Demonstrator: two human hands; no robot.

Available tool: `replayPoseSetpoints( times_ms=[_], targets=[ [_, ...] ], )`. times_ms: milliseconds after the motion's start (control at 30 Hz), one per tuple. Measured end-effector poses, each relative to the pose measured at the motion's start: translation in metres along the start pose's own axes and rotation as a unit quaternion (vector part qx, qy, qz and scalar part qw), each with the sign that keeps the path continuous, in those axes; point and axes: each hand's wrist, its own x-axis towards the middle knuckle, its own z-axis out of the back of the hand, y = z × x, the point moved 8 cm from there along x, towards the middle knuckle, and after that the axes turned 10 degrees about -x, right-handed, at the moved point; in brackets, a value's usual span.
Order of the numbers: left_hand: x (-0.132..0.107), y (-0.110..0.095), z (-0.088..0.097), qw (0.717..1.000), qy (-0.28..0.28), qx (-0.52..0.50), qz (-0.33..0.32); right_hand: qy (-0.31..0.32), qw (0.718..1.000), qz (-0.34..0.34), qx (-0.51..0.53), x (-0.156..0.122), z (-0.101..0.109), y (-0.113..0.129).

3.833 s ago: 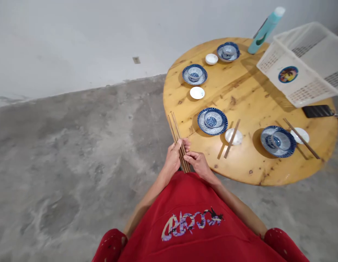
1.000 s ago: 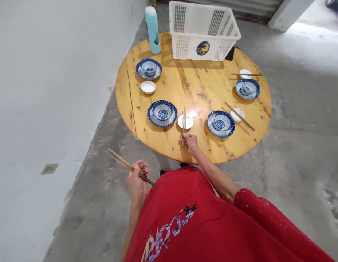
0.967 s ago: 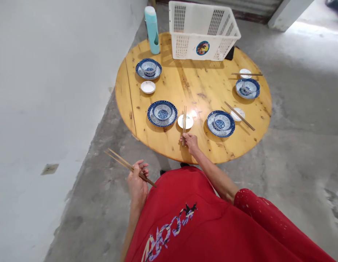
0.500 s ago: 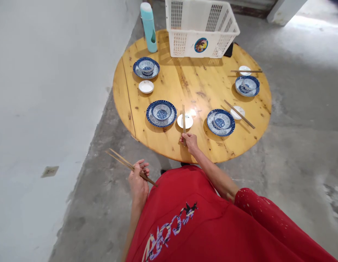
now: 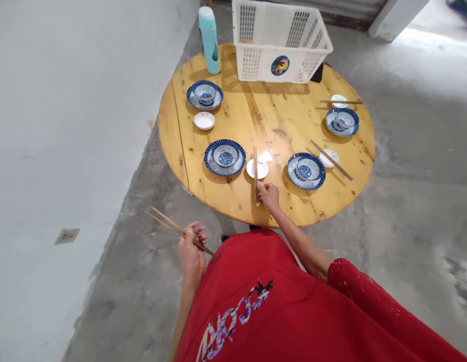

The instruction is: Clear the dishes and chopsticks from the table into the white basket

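My left hand [image 5: 191,249] is closed around a pair of wooden chopsticks [image 5: 167,221], held off the table's front edge with their thin ends pointing up and left. On the table, another pair of chopsticks [image 5: 255,173] rests across a small white dish [image 5: 262,170]. Just right of that pair's near end is my right hand [image 5: 269,196], fingers bent and loosely apart, fingertips at or touching the chopsticks without wrapping them. A blue-and-white plate with a bowl [image 5: 225,158] stands left of the dish, and a similar plate with a bowl [image 5: 306,171] to its right.
The round wooden table [image 5: 233,201] also carries a white plastic crate [image 5: 256,65], a light-blue thermos [image 5: 210,42] and a dark phone-like object [image 5: 317,73]. Two more place settings [image 5: 205,95] [image 5: 342,122] stand farther back. A white wall [image 5: 67,125] rises on the left.
My right hand has loosened from the chopsticks on the dish and shifted slightly right, leaving them lying there. My left hand still holds its pair in the same place.
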Motion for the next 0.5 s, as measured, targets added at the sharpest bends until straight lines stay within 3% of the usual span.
replayPoseSetpoints(
  times_ms=[67, 133, 333, 500],
  targets=[
    [0.001, 0.000, 0.002, 1.000, -0.001, -0.004, -0.006, -0.075, 0.985, 0.050, -0.144, 0.006, 0.021, 0.016],
    [0.001, -0.001, 0.004, 1.000, -0.001, -0.007, -0.010, -0.104, 0.961, 0.083, -0.244, 0.017, 0.030, 0.035],
    [-0.002, -0.004, 0.008, 1.000, -0.008, -0.006, -0.011, -0.075, 0.914, 0.121, -0.380, 0.056, 0.015, 0.077],
    [-0.003, -0.006, 0.016, 1.000, -0.022, -0.010, -0.014, -0.055, 0.906, 0.100, -0.407, 0.074, 0.001, 0.081]
  ],
)
